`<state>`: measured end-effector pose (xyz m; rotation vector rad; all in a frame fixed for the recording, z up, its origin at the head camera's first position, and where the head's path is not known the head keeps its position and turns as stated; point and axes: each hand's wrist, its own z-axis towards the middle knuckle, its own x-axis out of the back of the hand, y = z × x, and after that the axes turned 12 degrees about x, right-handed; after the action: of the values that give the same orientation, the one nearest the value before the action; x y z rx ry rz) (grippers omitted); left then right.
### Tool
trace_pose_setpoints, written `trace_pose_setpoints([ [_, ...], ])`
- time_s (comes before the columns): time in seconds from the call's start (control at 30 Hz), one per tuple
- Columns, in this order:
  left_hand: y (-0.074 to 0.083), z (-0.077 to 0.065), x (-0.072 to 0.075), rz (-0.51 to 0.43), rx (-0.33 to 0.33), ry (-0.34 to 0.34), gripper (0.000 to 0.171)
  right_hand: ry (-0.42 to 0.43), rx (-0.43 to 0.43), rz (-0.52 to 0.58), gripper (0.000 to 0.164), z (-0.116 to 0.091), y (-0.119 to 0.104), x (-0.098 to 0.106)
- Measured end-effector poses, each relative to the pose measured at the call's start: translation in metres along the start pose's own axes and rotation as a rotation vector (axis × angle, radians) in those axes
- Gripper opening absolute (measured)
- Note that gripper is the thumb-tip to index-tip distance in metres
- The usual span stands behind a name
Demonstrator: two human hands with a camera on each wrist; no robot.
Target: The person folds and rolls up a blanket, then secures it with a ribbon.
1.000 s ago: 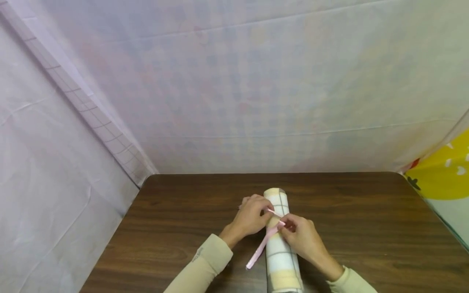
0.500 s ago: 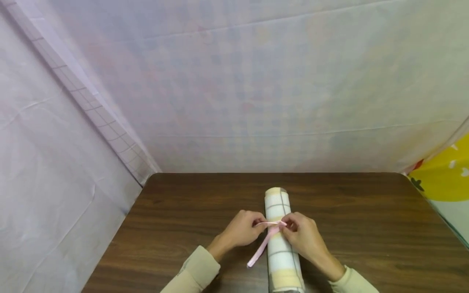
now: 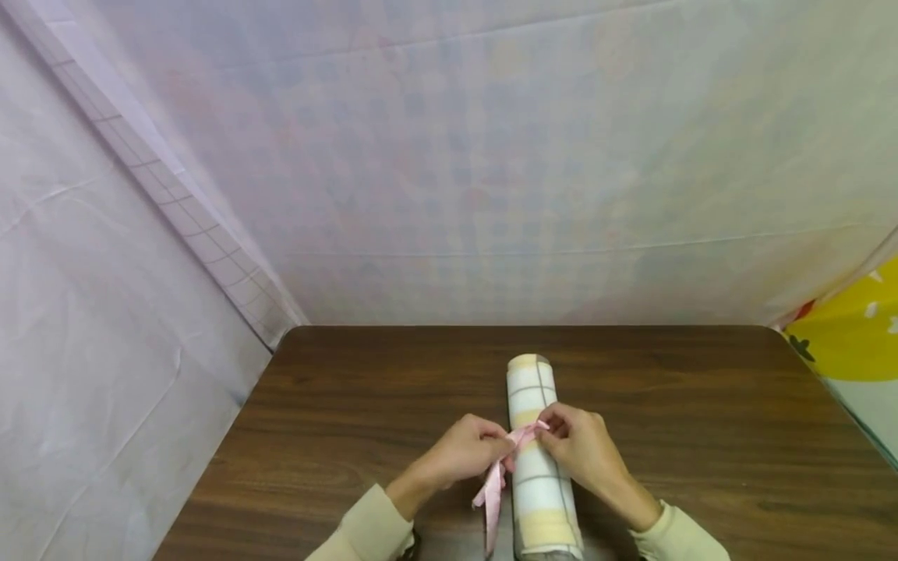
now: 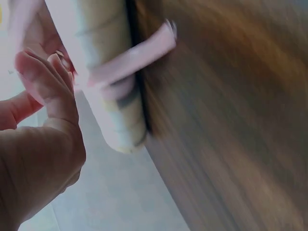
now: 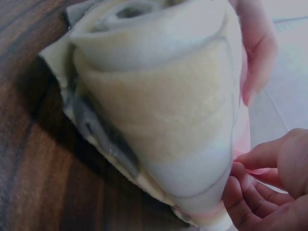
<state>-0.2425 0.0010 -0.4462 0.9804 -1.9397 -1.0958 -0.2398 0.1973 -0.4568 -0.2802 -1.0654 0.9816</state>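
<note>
A rolled cloth (image 3: 543, 487), white and pale yellow with grey check lines, lies lengthwise on the table. A pink ribbon (image 3: 493, 506) crosses the middle of the roll, and its loose part hangs down on the left side. My right hand (image 3: 585, 452) pinches the ribbon on top of the roll between thumb and forefinger. On the left edge of the roll, my left hand (image 3: 466, 452) holds the ribbon near its thumb tip. The left wrist view is blurred, with a ribbon end (image 4: 137, 57) sticking out past the roll. The roll's spiral end (image 5: 127, 14) shows in the right wrist view.
The dark wood-grain table (image 3: 337, 397) extends on both sides of the roll. Behind it hangs a pale checked curtain (image 3: 449, 195), and a white sheet (image 3: 91, 312) stands at the left. Yellow printed fabric (image 3: 856, 343) is at the right.
My left hand has come down from the roll's upper part to its left edge, drawing ribbon along. More ribbon now hangs at the left. My right hand keeps its pinch almost in place.
</note>
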Motion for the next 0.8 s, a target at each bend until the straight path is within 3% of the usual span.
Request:
trace_pose_setpoints([
  [0.2, 0.001, -0.013, -0.02, -0.063, 0.05, -0.084, 0.019, -0.064, -0.026, 0.009, 0.012, 0.005, 0.0, 0.005],
  [0.57, 0.003, -0.018, -0.049, -0.336, 0.133, -0.422, 0.032, -0.199, -0.045, 0.062, 0.008, 0.013, 0.0, 0.018],
  [0.8, 0.006, -0.017, -0.068, -0.356, 0.211, -0.453, 0.035, -0.301, -0.049, 0.179, 0.005, 0.018, 0.0, 0.026],
])
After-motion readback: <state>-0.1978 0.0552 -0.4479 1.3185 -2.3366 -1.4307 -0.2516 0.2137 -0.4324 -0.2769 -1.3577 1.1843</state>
